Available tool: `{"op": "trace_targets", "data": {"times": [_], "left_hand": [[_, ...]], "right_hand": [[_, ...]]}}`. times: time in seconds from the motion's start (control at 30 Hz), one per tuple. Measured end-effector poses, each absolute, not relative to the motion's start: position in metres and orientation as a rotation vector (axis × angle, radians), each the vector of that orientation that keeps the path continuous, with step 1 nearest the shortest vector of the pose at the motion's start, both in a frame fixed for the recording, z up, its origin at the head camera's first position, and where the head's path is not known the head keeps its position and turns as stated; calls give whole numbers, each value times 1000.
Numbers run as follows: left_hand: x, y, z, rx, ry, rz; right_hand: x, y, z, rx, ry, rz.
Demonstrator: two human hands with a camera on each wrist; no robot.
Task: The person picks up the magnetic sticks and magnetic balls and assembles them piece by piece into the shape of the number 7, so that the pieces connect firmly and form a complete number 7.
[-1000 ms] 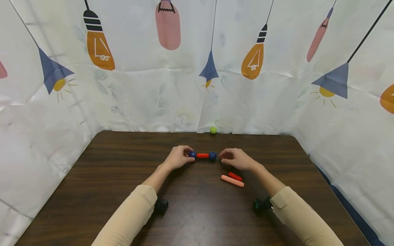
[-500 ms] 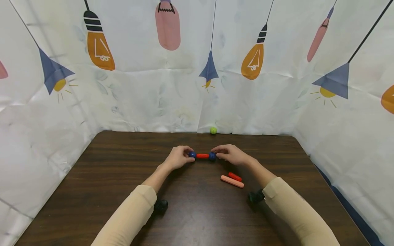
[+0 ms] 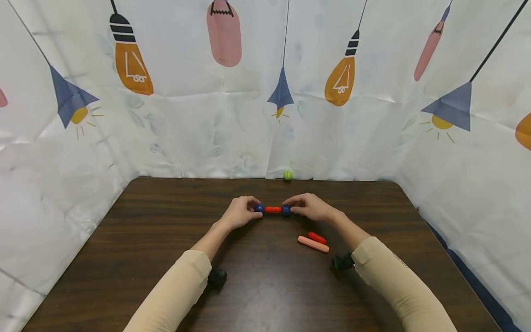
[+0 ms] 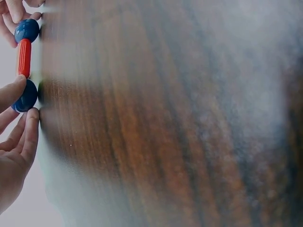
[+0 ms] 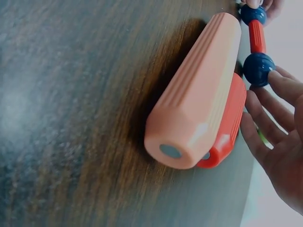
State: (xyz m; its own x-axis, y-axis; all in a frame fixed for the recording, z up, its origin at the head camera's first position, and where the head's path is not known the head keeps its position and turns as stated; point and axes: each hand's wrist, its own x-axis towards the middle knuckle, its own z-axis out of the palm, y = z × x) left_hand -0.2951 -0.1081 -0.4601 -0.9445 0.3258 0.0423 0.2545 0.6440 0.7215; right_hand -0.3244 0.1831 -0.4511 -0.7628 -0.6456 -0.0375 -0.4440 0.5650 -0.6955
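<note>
On the desk (image 3: 124, 240) at twelve o'clock, the left hand (image 3: 240, 212) pinches one blue ball (image 3: 259, 208), the right hand (image 3: 311, 206) another ball (image 3: 286, 210); a red rod (image 3: 273, 210) joins them. A peach rod (image 3: 313, 244) lies at its four o'clock.

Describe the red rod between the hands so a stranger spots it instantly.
On the dark wooden table, the left hand and right hand each touch a blue ball. The red rod bridges those balls. Unlike the loose red rod by the peach rod, it has a ball at each end.
</note>
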Motion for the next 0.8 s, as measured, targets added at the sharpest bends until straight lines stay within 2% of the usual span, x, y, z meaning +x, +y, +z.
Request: {"op": "trace_targets", "data": {"times": [0.5, 0.8], "left_hand": [[-294, -109, -459, 485, 2771, 1196], [-294, -109, -459, 491, 2766, 1187]], "right_hand": [[-294, 211, -448, -897, 2567, -993], [-272, 215, -446, -990, 2534, -992]]}}
